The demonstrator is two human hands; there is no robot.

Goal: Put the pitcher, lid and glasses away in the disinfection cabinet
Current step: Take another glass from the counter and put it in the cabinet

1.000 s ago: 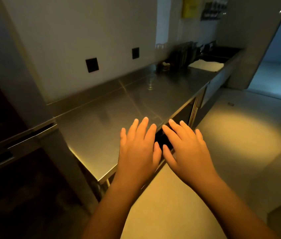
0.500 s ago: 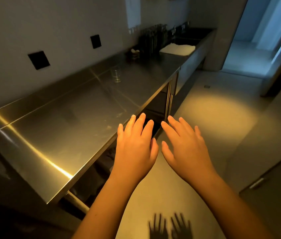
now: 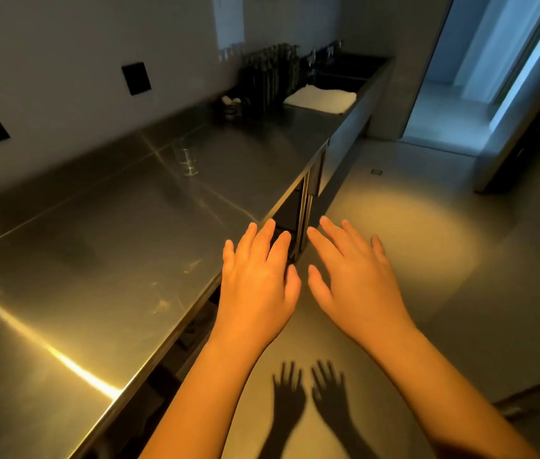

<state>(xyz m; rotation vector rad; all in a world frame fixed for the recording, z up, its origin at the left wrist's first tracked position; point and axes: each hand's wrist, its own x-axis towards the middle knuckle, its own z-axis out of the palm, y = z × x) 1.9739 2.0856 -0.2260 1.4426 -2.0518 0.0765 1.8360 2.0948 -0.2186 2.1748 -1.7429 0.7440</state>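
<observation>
Steel worktop (image 3: 113,226) fills the frame's left, a clear glass (image 3: 187,159) standing on it, upper centre-left; left hand (image 3: 257,286) and right hand (image 3: 353,279) hover mid-frame, each grip apart, holding nothing.

Left hand (image 3: 257,286) and right hand (image 3: 351,279) outstretched (palms down), fingers spread.

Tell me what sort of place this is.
Probably a commercial kitchen or bar prep area. A long stainless steel counter runs along the wall, a sink sits at its far end beside a folded white cloth, and a clear glass stands on it.
</observation>
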